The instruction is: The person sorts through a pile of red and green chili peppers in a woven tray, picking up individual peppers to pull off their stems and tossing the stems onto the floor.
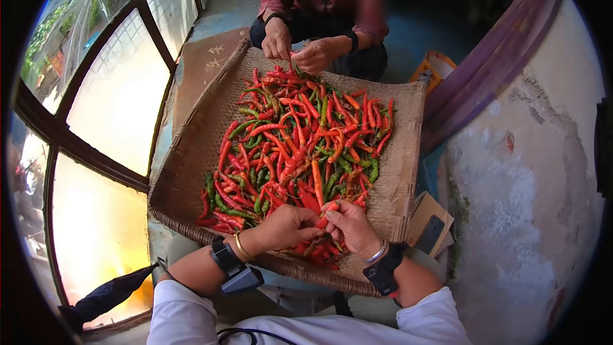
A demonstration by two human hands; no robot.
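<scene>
From my distant seat I see the right hand (353, 226) pinching 1 bright red pepper (324, 220) above the near side of the woven tray (403, 108). The left hand (281, 227) curls its fingers beside it; their grip I cannot tell. Left is a window (115, 96), right a stained wall (511, 211).

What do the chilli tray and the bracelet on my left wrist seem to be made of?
The tray seems woven from plant strips, perhaps bamboo, matte brown: its criss-cross weave shows. The bracelet looks like smooth, gold-coloured metal, judging by its shine; possibly only plated.
</scene>
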